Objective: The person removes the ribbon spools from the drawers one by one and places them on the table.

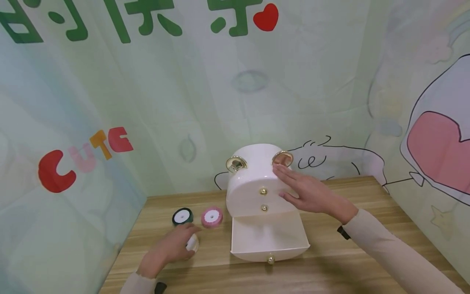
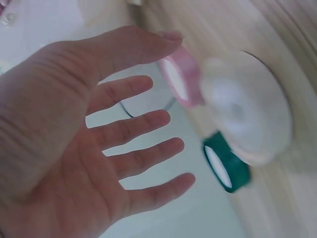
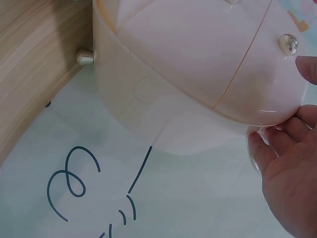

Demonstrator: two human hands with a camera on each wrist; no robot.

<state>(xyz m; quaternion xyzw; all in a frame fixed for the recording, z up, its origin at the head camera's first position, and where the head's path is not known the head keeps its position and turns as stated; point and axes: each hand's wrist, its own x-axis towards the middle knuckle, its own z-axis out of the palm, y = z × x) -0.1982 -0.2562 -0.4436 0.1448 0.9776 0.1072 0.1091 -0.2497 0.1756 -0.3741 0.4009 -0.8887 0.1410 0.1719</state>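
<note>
A white box (image 1: pixel 249 200) with gold ear-like rings and small gold knobs stands on the table, its lower drawer (image 1: pixel 269 234) pulled out toward me. My right hand (image 1: pixel 306 190) rests its nearly straight fingers on the box's upper right side, beside the right gold ring (image 1: pixel 282 158). On the left, my left hand (image 1: pixel 170 247) hovers over a white ribbon spool (image 2: pixel 252 109), partly hidden in the head view. Its fingers are spread and hold nothing, as the left wrist view shows. Close by lie a dark green ribbon spool (image 1: pixel 182 217) and a pink ribbon spool (image 1: pixel 211 217).
The wood-grain table (image 1: pixel 205 273) runs back to a pale printed curtain (image 1: pixel 176 122) with cartoon drawings and lettering. Similar cloth hangs at the left and right sides. The drawer's front knob (image 1: pixel 270 259) sticks out toward the near edge.
</note>
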